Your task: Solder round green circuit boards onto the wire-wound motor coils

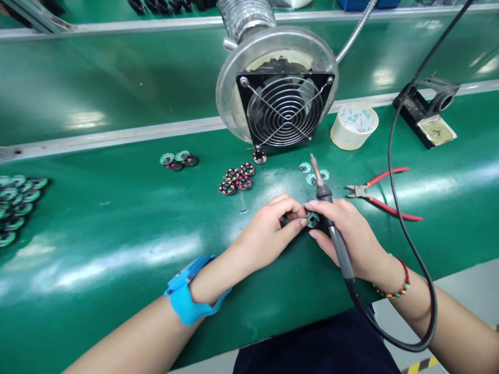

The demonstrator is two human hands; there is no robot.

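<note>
A small round green circuit board (313, 219) with a dark square centre sits between my two hands, low over the table. My left hand (273, 226) is closed, its thumb and forefinger pinching the board's left edge. Something dark shows inside the curled left fingers, too hidden to name. In my right hand (349, 228) lies a soldering iron (338, 241), tip pointing up and away from the board. The right thumb and forefinger reach around the board's right side. Just beyond the fingers lie several loose round boards (311, 178).
Copper-wound rings (232, 174) lie left of centre, before a fan fume extractor (286, 111). Red-handled cutters (360, 191), a tape roll (354, 127) and an iron stand (427, 111) are right. The iron's cable (393, 171) loops over my right forearm. Board-topped parts (17, 208) cluster far left.
</note>
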